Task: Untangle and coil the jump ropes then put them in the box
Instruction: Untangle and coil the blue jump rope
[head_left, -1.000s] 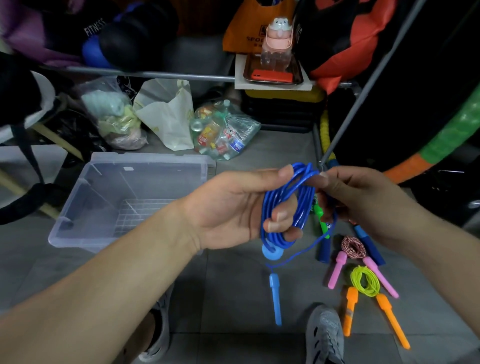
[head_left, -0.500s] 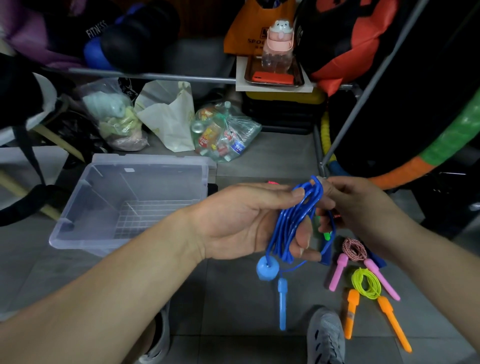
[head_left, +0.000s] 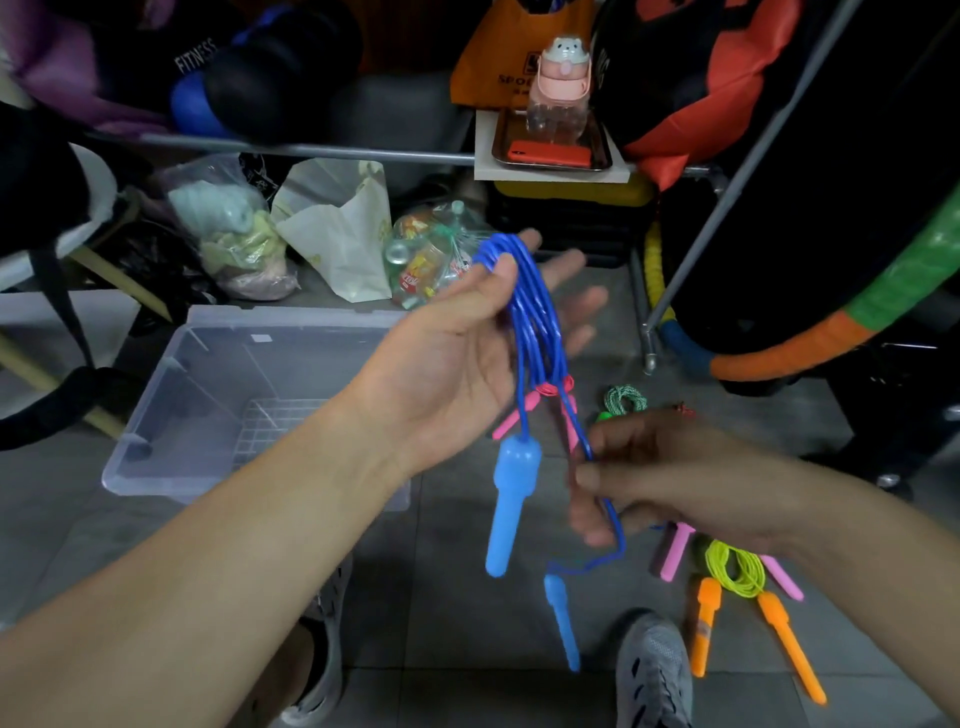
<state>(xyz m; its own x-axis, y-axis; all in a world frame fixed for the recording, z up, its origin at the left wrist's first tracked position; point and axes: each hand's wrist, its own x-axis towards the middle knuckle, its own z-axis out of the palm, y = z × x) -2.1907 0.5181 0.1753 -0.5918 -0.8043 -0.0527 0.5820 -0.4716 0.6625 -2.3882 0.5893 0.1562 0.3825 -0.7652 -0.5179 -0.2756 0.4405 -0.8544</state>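
Note:
A blue jump rope (head_left: 535, 322) hangs in loops over my left hand (head_left: 467, 353), held by the thumb with the fingers spread. One light blue handle (head_left: 509, 509) dangles below the loops. My right hand (head_left: 670, 473) pinches the rope's loose end lower down; the second blue handle (head_left: 563, 623) hangs under it. The clear plastic box (head_left: 171, 415) stands on the floor to the left, with nothing in it. On the floor lie a coiled yellow rope with orange handles (head_left: 735, 569), a pink-handled rope (head_left: 675, 551), a green rope (head_left: 626, 400) and a red-and-pink rope (head_left: 550, 389).
Plastic bags (head_left: 234, 234) and a bag of bottles (head_left: 426, 260) sit beyond the box. A metal rack leg (head_left: 644, 338) and a hoop (head_left: 805, 348) stand at the right. My shoes (head_left: 652, 675) are at the bottom edge on grey floor tiles.
My left hand has risen and opened its fingers, letting the loops and one handle hang down. My right hand slid down along the rope toward the loose end.

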